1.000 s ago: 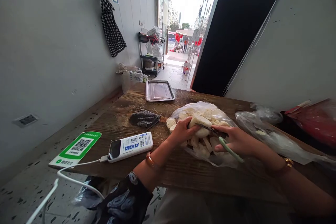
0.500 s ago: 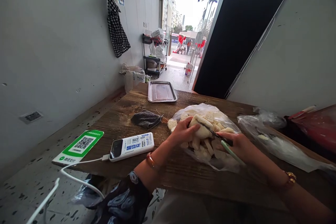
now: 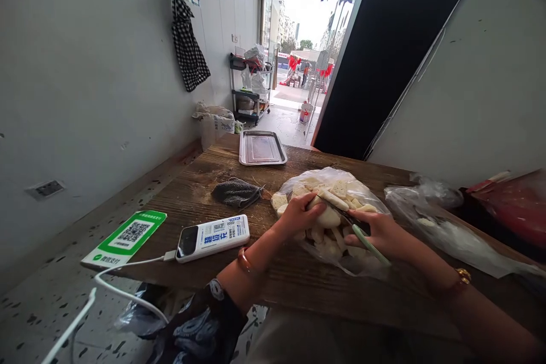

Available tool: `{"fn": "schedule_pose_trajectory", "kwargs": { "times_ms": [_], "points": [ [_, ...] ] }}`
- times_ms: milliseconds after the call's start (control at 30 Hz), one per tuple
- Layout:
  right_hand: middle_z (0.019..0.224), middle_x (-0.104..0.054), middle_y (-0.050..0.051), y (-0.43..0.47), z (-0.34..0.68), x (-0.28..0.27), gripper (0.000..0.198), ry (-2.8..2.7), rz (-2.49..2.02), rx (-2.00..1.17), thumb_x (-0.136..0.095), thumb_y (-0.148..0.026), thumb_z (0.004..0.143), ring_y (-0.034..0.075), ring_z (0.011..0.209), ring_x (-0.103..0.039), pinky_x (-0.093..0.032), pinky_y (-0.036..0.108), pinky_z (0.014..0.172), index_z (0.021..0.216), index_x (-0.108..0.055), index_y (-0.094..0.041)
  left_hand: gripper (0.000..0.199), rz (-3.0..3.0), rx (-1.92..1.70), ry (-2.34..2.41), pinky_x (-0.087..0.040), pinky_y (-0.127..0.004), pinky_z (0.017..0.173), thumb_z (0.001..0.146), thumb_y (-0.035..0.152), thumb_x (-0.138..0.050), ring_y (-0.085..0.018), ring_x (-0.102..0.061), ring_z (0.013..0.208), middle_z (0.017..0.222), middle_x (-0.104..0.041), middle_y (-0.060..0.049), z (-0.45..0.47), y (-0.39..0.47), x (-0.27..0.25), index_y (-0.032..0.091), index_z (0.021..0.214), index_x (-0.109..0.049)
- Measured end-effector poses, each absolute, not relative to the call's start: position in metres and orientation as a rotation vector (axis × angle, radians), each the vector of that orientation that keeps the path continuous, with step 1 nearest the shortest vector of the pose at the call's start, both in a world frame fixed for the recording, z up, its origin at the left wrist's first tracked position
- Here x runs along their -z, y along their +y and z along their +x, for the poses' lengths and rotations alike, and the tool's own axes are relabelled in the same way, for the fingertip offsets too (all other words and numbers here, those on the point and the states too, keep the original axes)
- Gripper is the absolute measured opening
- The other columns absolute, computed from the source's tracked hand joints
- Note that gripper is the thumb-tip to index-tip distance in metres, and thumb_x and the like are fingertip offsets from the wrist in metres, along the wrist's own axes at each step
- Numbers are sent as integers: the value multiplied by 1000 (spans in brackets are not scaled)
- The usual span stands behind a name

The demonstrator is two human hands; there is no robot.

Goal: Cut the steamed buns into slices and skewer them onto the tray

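My left hand (image 3: 302, 213) is closed around a pale steamed bun (image 3: 327, 215), held over a clear plastic bag (image 3: 356, 182). My right hand (image 3: 375, 232) grips scissors (image 3: 369, 244) with a pale green handle. Their dark blades run into the upper part of the bun, where a slice stands apart along a cut. Beneath both hands, several cut white bread pieces (image 3: 333, 245) lie in the open bag. Fingers hide part of the scissors' handle and the near side of the bun.
Left on the wooden table (image 3: 187, 182) are a grey cloth (image 3: 238, 192), a white power bank (image 3: 213, 238) with a cable, and a green QR-code card (image 3: 133, 234). A metal tray (image 3: 263, 148) stands at the far edge; another plastic bag (image 3: 443, 233) lies right.
The scissors' handle has swung and spread away from the blade line as my right hand shifted slightly left. The bun has tilted a little; my left hand keeps its hold.
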State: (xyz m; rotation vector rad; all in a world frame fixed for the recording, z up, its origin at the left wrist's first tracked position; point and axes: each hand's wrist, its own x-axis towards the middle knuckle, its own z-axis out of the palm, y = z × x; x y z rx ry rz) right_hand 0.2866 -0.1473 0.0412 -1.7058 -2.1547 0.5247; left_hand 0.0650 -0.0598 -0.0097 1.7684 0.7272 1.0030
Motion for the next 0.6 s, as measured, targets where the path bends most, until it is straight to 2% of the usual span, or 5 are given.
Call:
{"fn": "schedule_pose_trajectory", "kwargs": {
  "times_ms": [133,233,400,500,600],
  "points": [
    [123,-75,16,-143,287,-42,61,-2121,-1735,-493,-73,-58,76,38,112,-69,-54,48,95,121,-76,-17,33,1785,-998,759,-38,-25,61,84,47,-60,-13,-48,65,65,-57,2,63,-56,10,16,76,-66],
    [107,-80,9,-141,285,-44,49,-2115,-1715,-547,-70,-57,79,33,100,-73,-57,41,86,113,-79,-22,34,1763,-1011,780,-40,-25,63,84,50,-62,-14,-50,68,67,-60,1,61,-53,11,16,79,-68],
    [63,-73,1,-134,283,-41,44,-2041,-1754,-839,-67,-62,81,22,64,-69,-52,29,58,95,-80,-22,41,1651,-1004,733,-45,-26,68,82,55,-67,-16,-56,76,77,-65,-2,58,-51,14,14,85,-71],
    [53,-66,-1,-132,285,-39,48,-1905,-1753,-1086,-70,-65,78,17,49,-59,-46,26,48,95,-78,-20,46,1389,-1020,607,-49,-27,72,80,57,-71,-18,-61,82,88,-70,-5,60,-50,16,13,96,-71],
    [51,-64,-1,-132,286,-41,51,-1737,-1731,-1194,-74,-66,74,13,43,-54,-43,24,44,91,-75,-18,50,1023,-1073,464,-54,-30,82,79,55,-75,-21,-65,93,102,-72,-9,62,-49,15,14,107,-69]
  ]
}}
